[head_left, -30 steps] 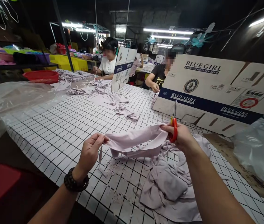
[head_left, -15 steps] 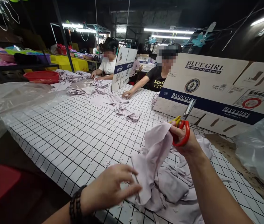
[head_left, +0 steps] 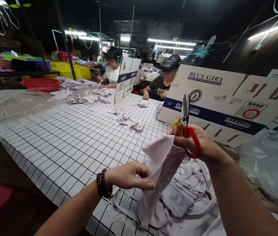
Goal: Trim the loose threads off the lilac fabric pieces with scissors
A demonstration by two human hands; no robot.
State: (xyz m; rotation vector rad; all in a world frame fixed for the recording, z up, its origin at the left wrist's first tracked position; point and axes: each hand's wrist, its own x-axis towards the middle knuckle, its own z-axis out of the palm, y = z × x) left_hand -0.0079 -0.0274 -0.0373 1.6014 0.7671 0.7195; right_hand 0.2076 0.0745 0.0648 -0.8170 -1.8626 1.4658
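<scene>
Right now my right hand (head_left: pixel 198 142) pinches the top edge of a pale cloth (head_left: pixel 162 164) between thumb and fingers, and the cloth hangs from that pinch, below and to the left of my knuckles. The same hand carries the scissors (head_left: pixel 185 113), their blades pointing up, slightly parted, above the cloth and clear of it. Their red handle (head_left: pixel 196 144) loops about my hand; the yellow handle (head_left: pixel 176 123) sits on the far side of my fingers. My left hand (head_left: pixel 131 175) is at the cloth's left side, about midway down, fingers curled and thumb stretched out against it; whether it pinches the fabric or merely touches it, I cannot tell. A dark bracelet (head_left: pixel 103 183) rings that wrist. The cloth's lower end drops to the left edge of a crumpled pile (head_left: pixel 195 190) on the checked table (head_left: pixel 67 141), under my right forearm. Small scraps (head_left: pixel 119 216) lie left of the pile. Beyond my right hand stands a carton (head_left: pixel 208 88), and near its left edge a co-worker (head_left: pixel 162 87) sits across the table, one hand by another bit of fabric (head_left: pixel 142 103).
</scene>
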